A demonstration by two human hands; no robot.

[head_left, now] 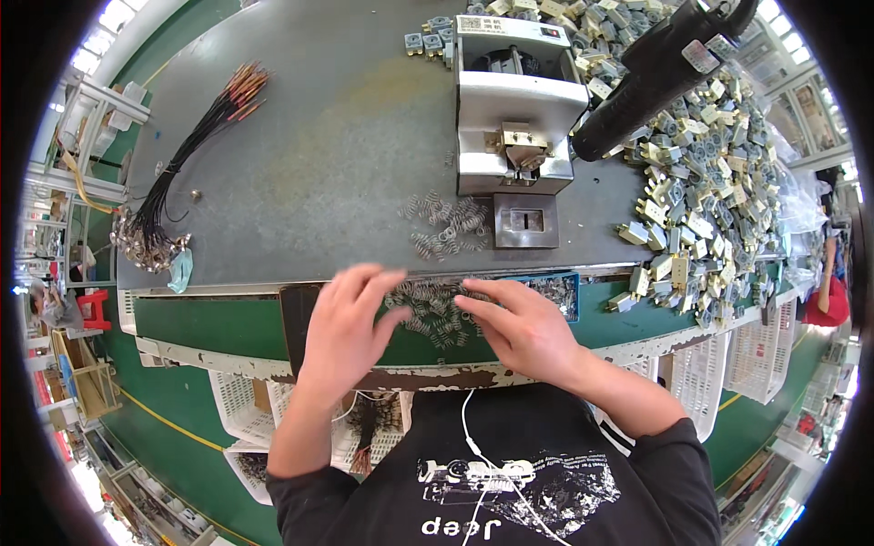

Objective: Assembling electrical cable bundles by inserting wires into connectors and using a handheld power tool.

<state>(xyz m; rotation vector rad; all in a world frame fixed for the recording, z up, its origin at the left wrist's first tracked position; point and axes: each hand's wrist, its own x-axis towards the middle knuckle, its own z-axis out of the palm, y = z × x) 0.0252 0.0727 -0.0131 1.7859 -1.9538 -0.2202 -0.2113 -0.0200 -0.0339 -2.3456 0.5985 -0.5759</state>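
My left hand (350, 318) is over the near edge of the workbench, its fingers stretched to the right and its thumb apart below them. Facing it from the other side is my right hand (526, 329), fingers extended to the left, with nothing visible in them. Between and below both hands lies a heap of small metal coil springs (439, 318). More loose coil springs (446, 221) are scattered on the bench just beyond. To their right sits a metal block with a slot (526, 221), in front of a metal bench machine (519, 100).
A black power screwdriver (646, 82) leans in from the upper right. Plug-like grey and cream parts (710, 191) are piled along the right side. At far left lies a bundle of black wires (187, 150). A blue tray (576, 296) sits by my right hand; white baskets (241, 405) stand below.
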